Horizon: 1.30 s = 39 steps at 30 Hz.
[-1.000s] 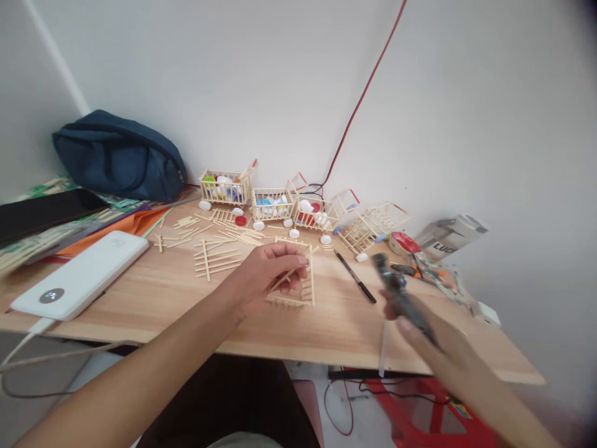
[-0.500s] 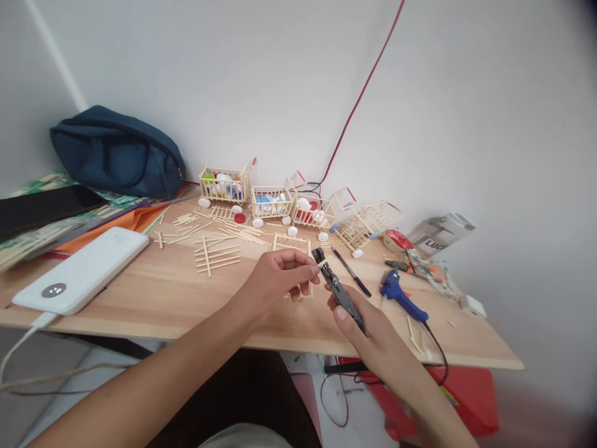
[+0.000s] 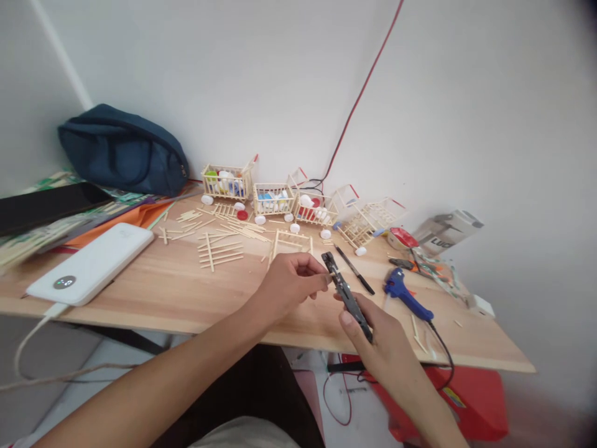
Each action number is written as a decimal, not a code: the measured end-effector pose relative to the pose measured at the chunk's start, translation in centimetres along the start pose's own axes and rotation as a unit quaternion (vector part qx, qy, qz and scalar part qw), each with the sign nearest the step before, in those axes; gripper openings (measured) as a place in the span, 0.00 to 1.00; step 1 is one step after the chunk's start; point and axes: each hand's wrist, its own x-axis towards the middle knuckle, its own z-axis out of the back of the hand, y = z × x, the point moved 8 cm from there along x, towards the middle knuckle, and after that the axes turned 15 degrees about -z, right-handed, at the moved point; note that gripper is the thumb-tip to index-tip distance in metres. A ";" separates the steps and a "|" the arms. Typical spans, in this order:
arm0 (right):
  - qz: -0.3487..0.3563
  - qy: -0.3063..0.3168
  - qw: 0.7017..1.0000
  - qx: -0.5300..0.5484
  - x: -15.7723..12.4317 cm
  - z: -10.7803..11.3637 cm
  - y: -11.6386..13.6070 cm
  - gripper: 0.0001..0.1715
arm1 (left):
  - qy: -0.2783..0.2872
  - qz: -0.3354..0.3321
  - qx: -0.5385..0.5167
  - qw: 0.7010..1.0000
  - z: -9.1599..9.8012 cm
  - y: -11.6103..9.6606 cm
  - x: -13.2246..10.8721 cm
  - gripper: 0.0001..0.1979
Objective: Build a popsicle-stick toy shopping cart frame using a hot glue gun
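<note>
My left hand [image 3: 291, 283] is pinched on a thin wooden stick [image 3: 334, 274], holding it out to the right above the wooden table [image 3: 153, 292]. My right hand [image 3: 377, 333] is wrapped round the handles of black cutting pliers [image 3: 344, 291], whose jaws meet the stick's tip. Just behind my left hand lies a small ladder-like stick frame [image 3: 289, 241]. Loose wooden sticks [image 3: 219, 249] are spread out further left.
Several little stick carts [image 3: 275, 200] with white wheels line the wall. A blue glue gun [image 3: 405, 295] and a black pen [image 3: 354, 269] lie to the right. A white power bank [image 3: 93, 261], a dark blue bag [image 3: 124, 149] and a red cable [image 3: 361, 93] are also about.
My right hand came in from the right with the pliers and brought their jaws to the stick. My left hand lifted the stick off the frame. The glue gun now lies on the table.
</note>
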 end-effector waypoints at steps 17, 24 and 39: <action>-0.021 -0.075 0.996 -0.052 -0.4 0.1 -0.7 0.32 | -0.022 -0.023 0.002 1.000 -0.2 0.1 -0.1 0.05; 0.001 -0.066 0.997 -0.043 -0.3 -0.1 -0.4 0.30 | -0.021 -0.033 0.016 0.999 0.0 -0.5 -0.3 0.04; -0.105 -0.012 0.956 0.274 5.0 -0.9 -4.8 0.37 | -0.158 -0.109 0.245 0.950 19.3 -6.5 0.1 0.11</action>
